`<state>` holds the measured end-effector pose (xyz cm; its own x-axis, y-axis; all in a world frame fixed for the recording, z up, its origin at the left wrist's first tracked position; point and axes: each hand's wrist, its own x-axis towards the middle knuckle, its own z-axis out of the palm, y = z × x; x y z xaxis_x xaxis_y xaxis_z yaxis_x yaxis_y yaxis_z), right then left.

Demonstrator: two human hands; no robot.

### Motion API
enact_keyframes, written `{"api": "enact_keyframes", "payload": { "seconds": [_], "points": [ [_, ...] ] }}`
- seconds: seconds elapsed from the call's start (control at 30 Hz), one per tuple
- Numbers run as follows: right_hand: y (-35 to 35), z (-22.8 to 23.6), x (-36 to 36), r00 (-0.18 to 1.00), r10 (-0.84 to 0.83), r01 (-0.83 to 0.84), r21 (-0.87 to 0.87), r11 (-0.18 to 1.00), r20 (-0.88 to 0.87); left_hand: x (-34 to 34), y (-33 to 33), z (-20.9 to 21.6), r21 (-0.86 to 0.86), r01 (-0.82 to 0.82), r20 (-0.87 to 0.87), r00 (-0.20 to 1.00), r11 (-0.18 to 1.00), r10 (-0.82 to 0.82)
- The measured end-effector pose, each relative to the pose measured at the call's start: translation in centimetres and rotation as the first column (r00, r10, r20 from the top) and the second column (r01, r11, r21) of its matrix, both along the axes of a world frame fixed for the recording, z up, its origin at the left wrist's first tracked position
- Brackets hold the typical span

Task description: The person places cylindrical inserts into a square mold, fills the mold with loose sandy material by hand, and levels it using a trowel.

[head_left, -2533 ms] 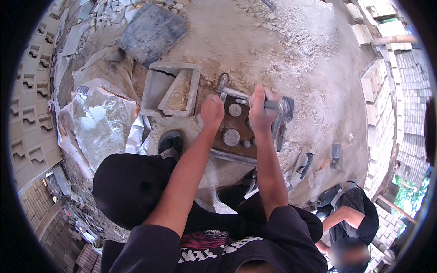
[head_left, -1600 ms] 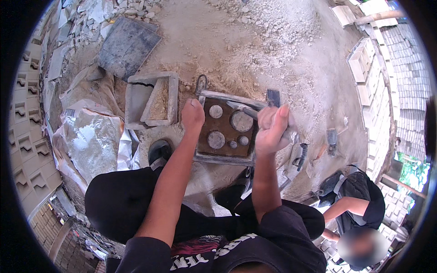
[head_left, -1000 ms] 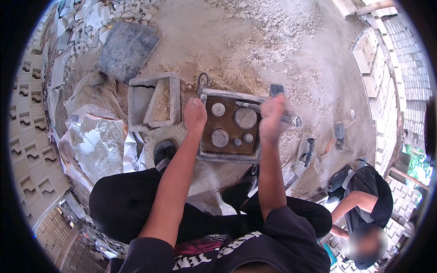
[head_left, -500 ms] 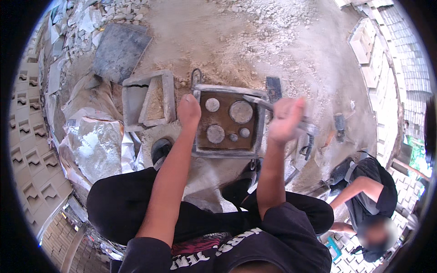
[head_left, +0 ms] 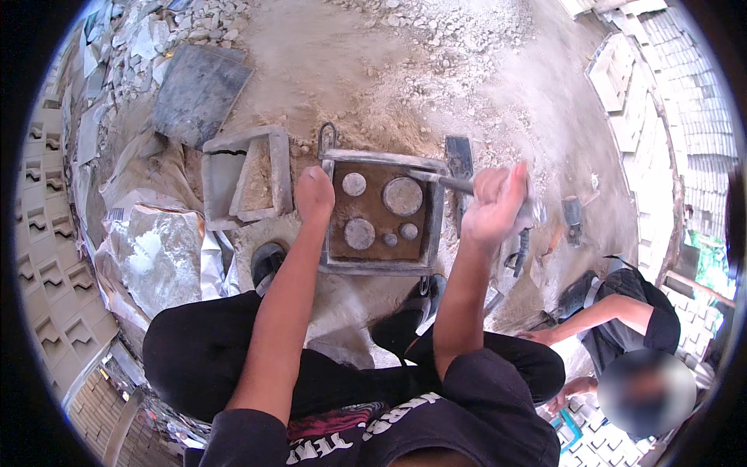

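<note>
A square mould frame (head_left: 437,226) of grey, dusty bars lies on the ground before me, holding packed brown material. Several round pale discs of different sizes sit in it, the largest disc (head_left: 402,196) at the upper right. My left hand (head_left: 314,193) is closed at the frame's left side; its fingertips are hidden. Raised at the frame's right, my right hand (head_left: 495,204) grips a bar-like tool (head_left: 451,183). Its pale end reaches left over the frame's far right corner, above the largest disc. The tool's kind is unclear; something shiny shows behind the hand.
A grey box-shaped mould (head_left: 280,171) and a dark flat board (head_left: 201,95) lie at the left. Nearer stands an opened sack of pale powder (head_left: 159,253). A dark block (head_left: 459,158) lies right of the frame. Another person (head_left: 622,315) crouches at the lower right. Rubble lies at the back.
My right hand has moved slightly right from the frame, and the tool lies flatter. The left hand stays at the frame's side. The other person's arms and head have shifted; the whole view moved a little.
</note>
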<state>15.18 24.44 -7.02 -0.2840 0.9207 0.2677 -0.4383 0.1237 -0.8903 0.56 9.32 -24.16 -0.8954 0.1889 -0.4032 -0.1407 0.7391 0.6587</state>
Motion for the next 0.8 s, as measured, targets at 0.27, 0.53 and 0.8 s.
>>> {"api": "enact_keyframes", "payload": {
  "seconds": [0.27,0.53,0.8],
  "points": [
    [-0.8,0.3,-0.8,1.0,0.005,-0.004,0.007,1.0,-0.022,0.0,-0.3,-0.8,0.017,0.035,-0.041,0.999,0.999,-0.034],
    [-1.3,0.4,-1.9,0.994,-0.005,0.019,-0.12,0.993,0.114,0.2,-0.1,-0.1,0.032,-0.004,0.024,1.0,0.999,0.004],
    [-1.0,0.2,-1.8,0.991,0.109,-0.096,-0.153,0.984,0.082,-0.2,0.0,-0.4,0.019,-0.012,0.082,0.997,1.0,0.01]
  ]
}}
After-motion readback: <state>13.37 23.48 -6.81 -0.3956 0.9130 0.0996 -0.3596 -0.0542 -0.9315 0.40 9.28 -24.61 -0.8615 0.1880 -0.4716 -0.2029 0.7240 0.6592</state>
